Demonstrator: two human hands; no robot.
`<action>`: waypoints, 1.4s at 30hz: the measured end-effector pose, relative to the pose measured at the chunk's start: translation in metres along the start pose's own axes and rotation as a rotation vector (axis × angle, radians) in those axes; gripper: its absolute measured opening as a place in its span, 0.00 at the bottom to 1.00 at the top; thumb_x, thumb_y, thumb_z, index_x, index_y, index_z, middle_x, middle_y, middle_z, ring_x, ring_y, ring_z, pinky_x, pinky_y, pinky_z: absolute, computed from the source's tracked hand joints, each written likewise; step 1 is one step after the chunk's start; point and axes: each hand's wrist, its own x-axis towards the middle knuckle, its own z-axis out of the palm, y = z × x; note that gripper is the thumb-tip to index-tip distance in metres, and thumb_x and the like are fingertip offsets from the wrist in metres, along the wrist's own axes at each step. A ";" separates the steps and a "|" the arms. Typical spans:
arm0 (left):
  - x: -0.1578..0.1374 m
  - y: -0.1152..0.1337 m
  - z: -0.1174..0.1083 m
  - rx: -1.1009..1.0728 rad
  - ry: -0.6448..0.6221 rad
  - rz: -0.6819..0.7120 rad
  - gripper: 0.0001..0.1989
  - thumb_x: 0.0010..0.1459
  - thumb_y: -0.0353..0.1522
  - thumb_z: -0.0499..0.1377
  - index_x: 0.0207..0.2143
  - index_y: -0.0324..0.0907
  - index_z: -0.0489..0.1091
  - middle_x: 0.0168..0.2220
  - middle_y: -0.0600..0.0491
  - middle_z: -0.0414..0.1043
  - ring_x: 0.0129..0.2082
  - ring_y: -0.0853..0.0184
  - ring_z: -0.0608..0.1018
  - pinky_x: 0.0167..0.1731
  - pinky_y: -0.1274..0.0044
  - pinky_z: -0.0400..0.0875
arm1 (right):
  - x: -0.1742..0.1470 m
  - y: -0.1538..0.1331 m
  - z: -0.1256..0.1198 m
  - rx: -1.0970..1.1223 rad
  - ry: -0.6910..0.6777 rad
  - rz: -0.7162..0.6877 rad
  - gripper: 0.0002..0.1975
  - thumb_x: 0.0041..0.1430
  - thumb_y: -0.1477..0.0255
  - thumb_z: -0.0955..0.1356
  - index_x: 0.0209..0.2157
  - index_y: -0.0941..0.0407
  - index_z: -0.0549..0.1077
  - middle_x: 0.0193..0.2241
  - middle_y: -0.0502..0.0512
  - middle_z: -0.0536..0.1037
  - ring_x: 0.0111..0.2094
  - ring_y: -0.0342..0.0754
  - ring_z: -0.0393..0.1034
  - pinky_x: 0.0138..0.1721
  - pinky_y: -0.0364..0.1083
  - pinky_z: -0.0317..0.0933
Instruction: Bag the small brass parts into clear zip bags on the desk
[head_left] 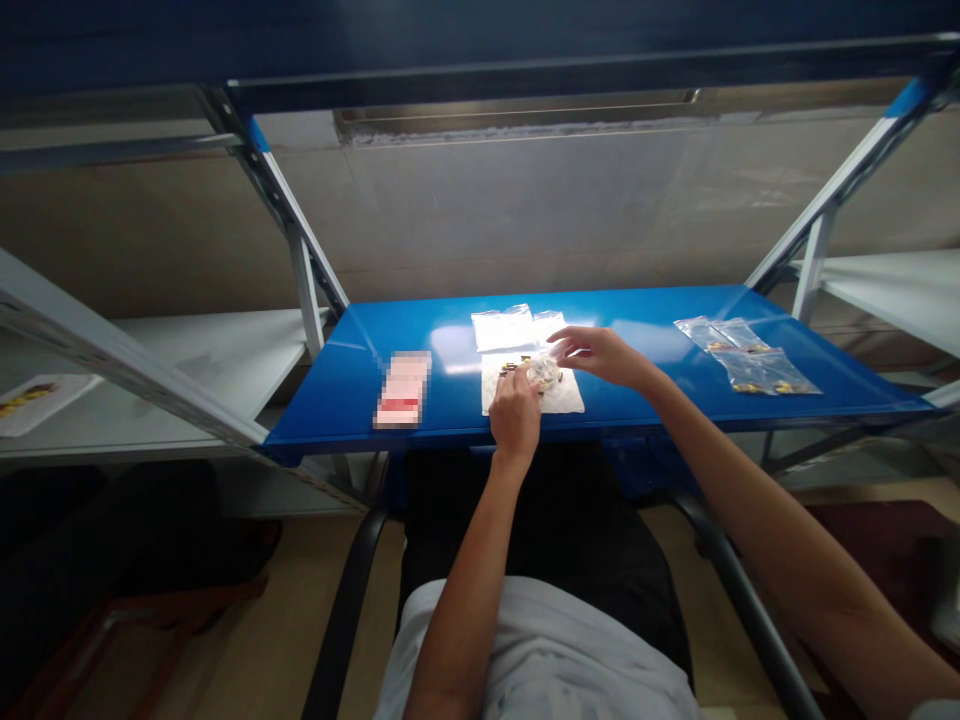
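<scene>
A small clear plastic bag [543,371] lies between my hands, low over a white sheet [561,402] on the blue table. My left hand [514,412] is closed at the bag's left side, fingers bent and pressed together. From the right, my right hand [602,356] pinches the upper right edge of the bag. Small yellow and black pieces [513,366] lie on the sheet just beyond my left fingertips. Glare and the fingers hide part of the bag, and its contents are hard to make out.
White packets [504,328] lie behind the sheet, under bright glare. Several clear bags with yellow pieces [765,370] rest on the table's right side. A blurred pink and red item [403,390] is at the left. Metal frame posts [289,215] flank the blue table [637,400].
</scene>
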 end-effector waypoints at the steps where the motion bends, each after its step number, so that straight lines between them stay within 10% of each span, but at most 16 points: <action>1: 0.000 0.000 0.000 -0.004 0.006 0.006 0.17 0.71 0.31 0.60 0.61 0.44 0.68 0.51 0.46 0.78 0.52 0.59 0.79 0.44 0.73 0.76 | -0.002 0.001 0.003 0.025 0.012 0.010 0.22 0.56 0.58 0.76 0.50 0.52 0.81 0.37 0.57 0.85 0.41 0.58 0.82 0.46 0.56 0.75; 22: 0.000 -0.001 0.001 -0.023 0.035 0.041 0.24 0.65 0.36 0.67 0.61 0.44 0.68 0.51 0.44 0.77 0.53 0.56 0.78 0.46 0.71 0.76 | -0.017 0.010 0.024 0.247 0.263 0.042 0.20 0.53 0.52 0.78 0.37 0.53 0.81 0.36 0.55 0.85 0.38 0.56 0.80 0.46 0.58 0.77; 31: 0.000 -0.002 0.003 -0.030 0.147 0.081 0.26 0.66 0.40 0.66 0.62 0.40 0.66 0.50 0.42 0.77 0.53 0.55 0.77 0.47 0.69 0.77 | -0.029 0.005 0.041 0.584 0.581 0.149 0.22 0.48 0.55 0.82 0.37 0.53 0.78 0.37 0.54 0.85 0.40 0.54 0.83 0.50 0.57 0.78; 42: 0.006 0.028 -0.016 -0.607 0.088 -0.139 0.15 0.72 0.39 0.58 0.56 0.42 0.72 0.43 0.46 0.82 0.42 0.62 0.83 0.43 0.71 0.79 | -0.047 -0.031 0.071 0.849 0.524 0.263 0.28 0.47 0.56 0.82 0.35 0.48 0.63 0.42 0.56 0.86 0.52 0.62 0.81 0.59 0.63 0.74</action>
